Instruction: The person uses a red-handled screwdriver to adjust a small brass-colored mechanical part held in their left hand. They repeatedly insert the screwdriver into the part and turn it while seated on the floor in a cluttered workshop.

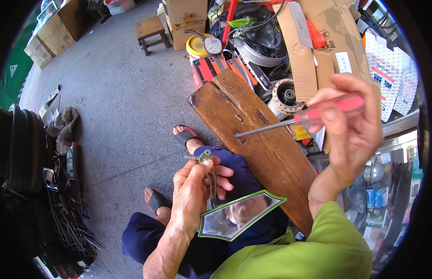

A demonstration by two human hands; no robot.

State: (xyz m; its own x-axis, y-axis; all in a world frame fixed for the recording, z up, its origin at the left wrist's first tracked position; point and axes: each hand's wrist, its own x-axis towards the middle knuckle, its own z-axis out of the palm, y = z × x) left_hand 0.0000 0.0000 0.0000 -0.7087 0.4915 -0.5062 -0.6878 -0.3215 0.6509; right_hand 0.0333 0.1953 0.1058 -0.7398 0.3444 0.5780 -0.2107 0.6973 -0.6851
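My left hand [195, 183] grips the metal mount [206, 155] of a mirror stem, its thumb against the fitting, which has a screw in it. The green-rimmed mirror [234, 218] hangs below over my dark trouser leg, its glass tilted up. My right hand [346, 130] holds a red-handled screwdriver [328, 106] raised to the right of the fitting, its shaft pointing left over the wooden bench [281, 167]. A small bolt [238, 117] lies on that bench.
Cardboard [343, 37], red-and-black boxes [206, 72], a yellow-lidded bucket [197, 46] and a wheel hub [286, 95] crowd behind the bench. A stool [151, 30] stands farther back. Tyres [21, 153] and scattered tools [74, 218] lie at left, a glass display case [381, 195] at right.
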